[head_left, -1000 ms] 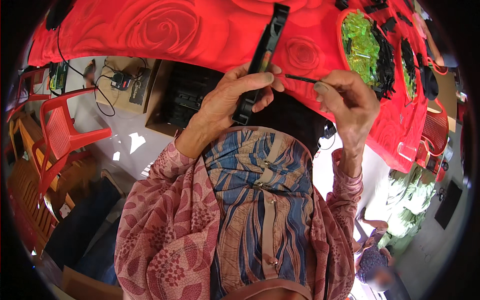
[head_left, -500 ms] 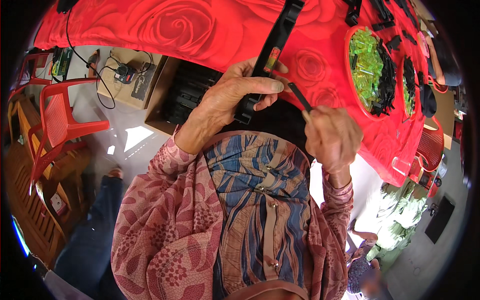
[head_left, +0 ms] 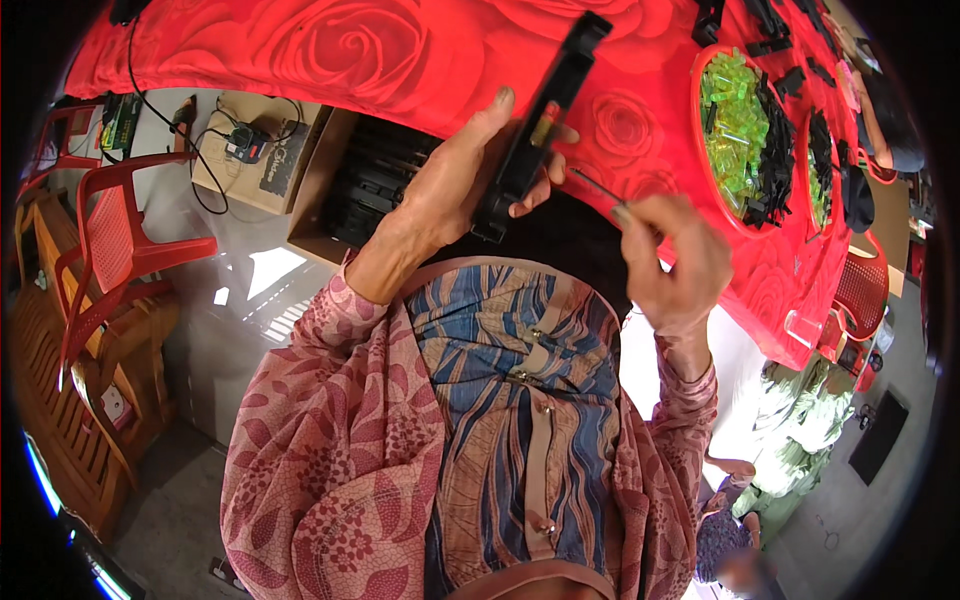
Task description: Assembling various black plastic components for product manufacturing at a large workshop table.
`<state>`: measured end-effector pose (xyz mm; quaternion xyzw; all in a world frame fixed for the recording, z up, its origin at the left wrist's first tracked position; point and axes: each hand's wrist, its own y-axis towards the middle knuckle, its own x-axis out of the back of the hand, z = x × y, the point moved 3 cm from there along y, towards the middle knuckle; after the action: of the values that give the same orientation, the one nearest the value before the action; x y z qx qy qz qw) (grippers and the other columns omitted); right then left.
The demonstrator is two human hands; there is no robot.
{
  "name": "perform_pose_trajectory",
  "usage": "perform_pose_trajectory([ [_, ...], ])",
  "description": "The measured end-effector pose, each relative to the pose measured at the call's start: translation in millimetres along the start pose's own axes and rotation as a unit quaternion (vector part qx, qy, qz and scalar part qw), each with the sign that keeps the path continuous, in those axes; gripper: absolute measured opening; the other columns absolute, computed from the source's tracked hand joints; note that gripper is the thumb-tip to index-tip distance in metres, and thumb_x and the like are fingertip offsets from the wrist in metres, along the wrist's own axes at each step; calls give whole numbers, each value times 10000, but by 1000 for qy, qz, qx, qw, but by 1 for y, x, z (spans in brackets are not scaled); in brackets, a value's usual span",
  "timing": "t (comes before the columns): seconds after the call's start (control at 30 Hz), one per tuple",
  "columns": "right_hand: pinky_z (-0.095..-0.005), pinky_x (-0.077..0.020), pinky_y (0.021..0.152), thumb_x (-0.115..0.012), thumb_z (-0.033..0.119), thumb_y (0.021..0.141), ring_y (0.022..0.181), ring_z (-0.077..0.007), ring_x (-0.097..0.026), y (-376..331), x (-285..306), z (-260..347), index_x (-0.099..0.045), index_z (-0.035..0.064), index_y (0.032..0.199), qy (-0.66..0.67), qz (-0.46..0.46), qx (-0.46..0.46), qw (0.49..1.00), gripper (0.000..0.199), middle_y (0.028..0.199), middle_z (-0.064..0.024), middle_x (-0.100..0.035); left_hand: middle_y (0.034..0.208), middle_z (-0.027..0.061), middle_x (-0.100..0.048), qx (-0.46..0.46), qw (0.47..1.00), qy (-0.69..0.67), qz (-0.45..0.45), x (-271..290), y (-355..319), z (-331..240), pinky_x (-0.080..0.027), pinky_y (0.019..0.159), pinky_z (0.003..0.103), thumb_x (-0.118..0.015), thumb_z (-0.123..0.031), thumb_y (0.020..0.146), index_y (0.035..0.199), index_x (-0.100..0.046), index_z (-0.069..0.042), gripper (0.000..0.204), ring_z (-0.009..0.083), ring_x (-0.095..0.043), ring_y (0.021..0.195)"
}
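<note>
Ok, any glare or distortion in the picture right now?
Head view: bright washed-out patches on the floor; the same view bends the edge of the red tablecloth and blackens the corners; also in head view, the black bar in the left hand shows little fine detail.

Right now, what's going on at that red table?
A person is working by hand at its edge. The left grip holds a long black piece, with its thumb lifted away. The right grip pinches a thin dark strip close by; I can't tell whether the strip touches anything. On the red tablecloth, to the right, a container holds clear green pieces beside black ones.
</note>
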<state>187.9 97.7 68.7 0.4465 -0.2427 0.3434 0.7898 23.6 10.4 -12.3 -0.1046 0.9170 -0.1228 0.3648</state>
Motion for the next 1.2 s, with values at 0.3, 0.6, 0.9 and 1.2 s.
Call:
perform_pose_trajectory([
  [0.3, -208, -328, 448, -670, 96, 862, 530, -38, -473, 20, -5, -46, -643, -14, 864, 217, 193, -433, 853, 114, 615, 2, -568, 859, 129, -647, 143, 983, -89, 77, 0, 9, 43, -417, 512, 223, -347, -437, 1025, 1172, -557, 47, 548, 148, -546, 639],
  [0.6, -212, -320, 432, -693, 95, 847, 511, -33, -470, 22, -10, -53, -668, -17, 858, 212, 244, -449, 833, 116, 600, 2, -567, 854, 130, -651, 154, 981, -91, 77, 10, 19, 56, -470, 541, 241, -450, -409, 1011, 1082, -595, 55, 491, 183, -630, 721],
  [0.9, -229, -331, 445, -701, 91, 835, 506, -48, -482, 19, -23, -55, -663, -17, 813, 194, 251, -397, 861, 117, 580, -5, -567, 828, 116, -644, 145, 985, -56, 70, 11, 21, 57, -464, 514, 240, -491, -412, 997, 1057, -610, 51, 481, 175, -623, 689],
  [1.2, -252, -321, 453, -672, 85, 830, 508, -44, -443, 13, -26, -62, -645, -39, 802, 155, 247, -368, 883, 130, 580, -24, -593, 772, 102, -634, 139, 988, -26, 64, 11, 20, 54, -456, 493, 241, -498, -416, 995, 1058, -617, 49, 484, 156, -605, 643],
])
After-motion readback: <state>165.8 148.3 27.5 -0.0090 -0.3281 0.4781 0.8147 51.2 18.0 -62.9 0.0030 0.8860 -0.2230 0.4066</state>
